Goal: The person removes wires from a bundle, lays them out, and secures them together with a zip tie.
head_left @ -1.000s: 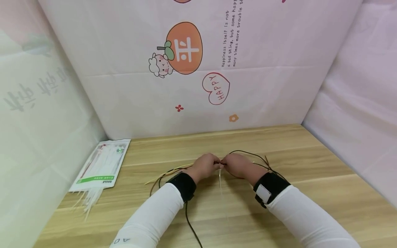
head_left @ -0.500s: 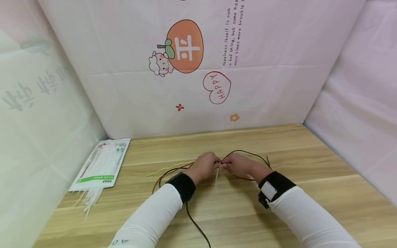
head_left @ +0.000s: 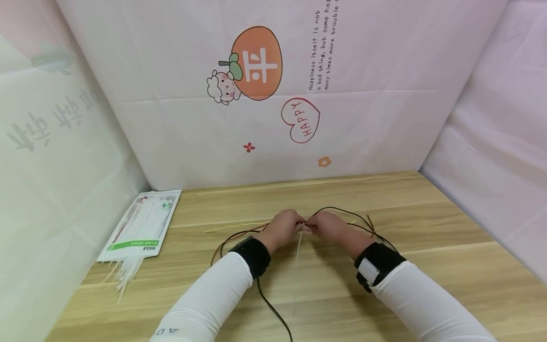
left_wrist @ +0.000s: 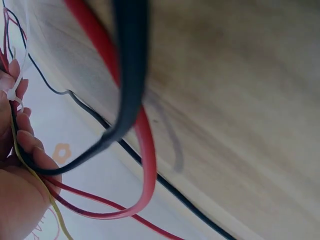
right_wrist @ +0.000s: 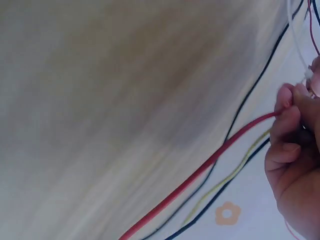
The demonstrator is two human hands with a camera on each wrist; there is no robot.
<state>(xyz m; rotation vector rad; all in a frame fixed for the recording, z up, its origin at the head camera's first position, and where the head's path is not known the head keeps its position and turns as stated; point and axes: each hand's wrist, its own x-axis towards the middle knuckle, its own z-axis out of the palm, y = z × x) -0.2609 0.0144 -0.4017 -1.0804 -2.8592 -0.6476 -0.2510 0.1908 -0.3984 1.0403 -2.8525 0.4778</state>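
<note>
Both hands meet over the table in the head view. My left hand grips a bundle of red, black and yellow wires. In the left wrist view, the red wire, black wire and yellow wire loop out from that hand. A white zip tie is looped around the bundle beside the fingertips, its thin tail sticking out. My right hand pinches the bundle on the other side, close to the zip tie. From it trail a red wire, a yellow wire and black wires.
A white and green packet of zip ties lies at the left of the wooden table, several ties poking out of it. Printed cloth walls in the back and both sides. A black cable runs toward the front edge.
Both hands stay on the bundle, with only small shifts of the right hand and wrist. The yellow wire's left end has swung up and back. The zip tie's tail has changed its slant.
</note>
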